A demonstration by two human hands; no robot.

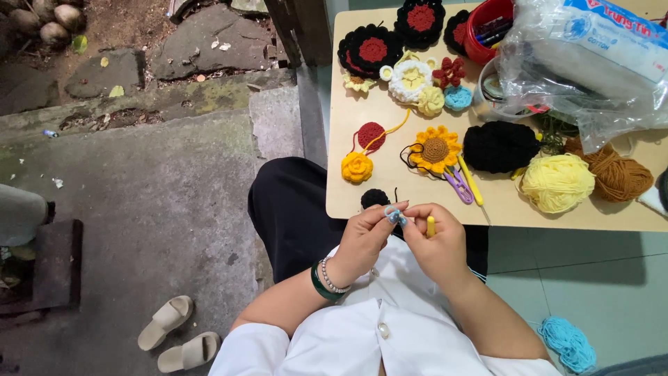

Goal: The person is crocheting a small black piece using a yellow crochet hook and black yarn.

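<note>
Yellow crochet hook (431,226) stands upright in right hand (437,245).

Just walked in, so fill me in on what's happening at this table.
A seated person is crocheting: the left hand pinches a small light-blue crochet piece, the right hand holds a yellow crochet hook. On the table lie finished crochet flowers, yarn balls and a plastic bag.

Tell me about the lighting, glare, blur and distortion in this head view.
Head view: soft, even daylight, with a mild table shadow on the tiled floor to its lower right. Glare whitens the plastic bag at top right. Focus is fairly sharp; the blue crochet piece between the left hand and right hand is small and slightly soft. Wide-angle bending shows at the edges.
</note>
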